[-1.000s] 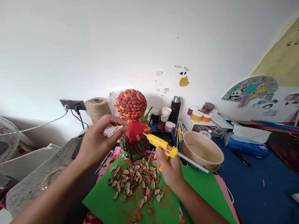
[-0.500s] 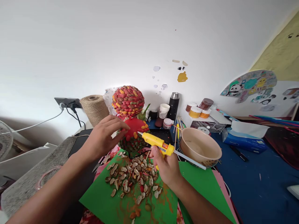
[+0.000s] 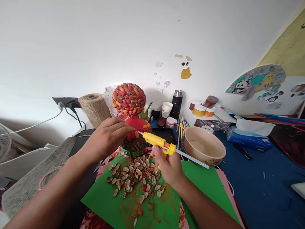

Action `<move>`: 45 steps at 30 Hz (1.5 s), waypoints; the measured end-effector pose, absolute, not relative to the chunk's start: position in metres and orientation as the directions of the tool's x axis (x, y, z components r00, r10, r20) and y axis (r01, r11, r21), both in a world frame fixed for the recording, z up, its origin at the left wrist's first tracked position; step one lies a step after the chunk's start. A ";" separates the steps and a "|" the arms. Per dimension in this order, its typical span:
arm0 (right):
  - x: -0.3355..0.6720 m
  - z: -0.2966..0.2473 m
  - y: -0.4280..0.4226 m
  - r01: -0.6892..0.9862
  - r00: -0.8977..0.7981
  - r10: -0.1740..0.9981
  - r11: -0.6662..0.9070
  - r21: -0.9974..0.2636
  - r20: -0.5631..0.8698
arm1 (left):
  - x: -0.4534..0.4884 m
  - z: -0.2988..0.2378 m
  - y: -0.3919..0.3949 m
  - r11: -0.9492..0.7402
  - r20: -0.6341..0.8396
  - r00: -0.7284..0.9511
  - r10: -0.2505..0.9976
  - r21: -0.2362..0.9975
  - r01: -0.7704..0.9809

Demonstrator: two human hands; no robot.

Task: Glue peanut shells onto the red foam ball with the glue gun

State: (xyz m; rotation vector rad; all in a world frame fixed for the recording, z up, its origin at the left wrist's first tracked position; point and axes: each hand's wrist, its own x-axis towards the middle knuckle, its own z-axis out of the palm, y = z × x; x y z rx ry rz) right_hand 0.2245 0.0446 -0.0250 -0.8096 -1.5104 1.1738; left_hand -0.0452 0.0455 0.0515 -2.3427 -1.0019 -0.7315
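Observation:
My right hand [image 3: 168, 165] grips a yellow glue gun [image 3: 157, 143], its nozzle pointing left at a red ball [image 3: 137, 124] partly covered with painted shells. My left hand [image 3: 108, 137] rests on the left side of that ball, fingers curled with the tips pressed against it. Whether a shell sits under the fingertips is hidden. A pile of loose shells [image 3: 134, 178] lies on a green sheet [image 3: 114, 206] below both hands. A second ball, fully covered in red, yellow and green shells [image 3: 128, 99], stands just behind.
A beige bowl [image 3: 203, 146] sits right of the gun. A twine spool [image 3: 94, 108], black flask [image 3: 177, 104], paper cups [image 3: 166, 109] and paint jars [image 3: 200, 109] line the wall. A tissue pack [image 3: 250, 140] lies on the blue tabletop [image 3: 262, 190]. A grey stone slab [image 3: 35, 181] is at left.
My left hand has closed in from beside the ball to press on it. The glue gun nozzle has moved a little left, nearer the ball. The view has tilted slightly.

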 end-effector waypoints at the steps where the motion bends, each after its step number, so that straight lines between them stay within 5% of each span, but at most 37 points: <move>1: 0.224 -0.025 0.045 -0.075 -0.258 0.915 0.300 -0.951 0.309 | -0.045 0.051 0.046 -0.620 0.646 0.586 0.490 -0.215 0.755; 11: 0.225 -0.023 0.043 -0.053 -0.268 0.916 0.297 -0.953 0.300 | -0.044 0.053 0.046 -0.650 0.642 0.599 0.478 -0.200 0.733; 22: 0.226 -0.026 0.043 -0.029 -0.285 0.922 0.265 -0.964 0.262 | -0.039 0.050 0.041 -0.604 0.579 0.549 0.603 -0.119 0.788; 45: 0.226 -0.032 0.044 -0.001 -0.311 0.906 0.300 -0.954 0.286 | -0.035 0.049 0.040 -0.579 0.515 0.579 0.631 -0.184 0.794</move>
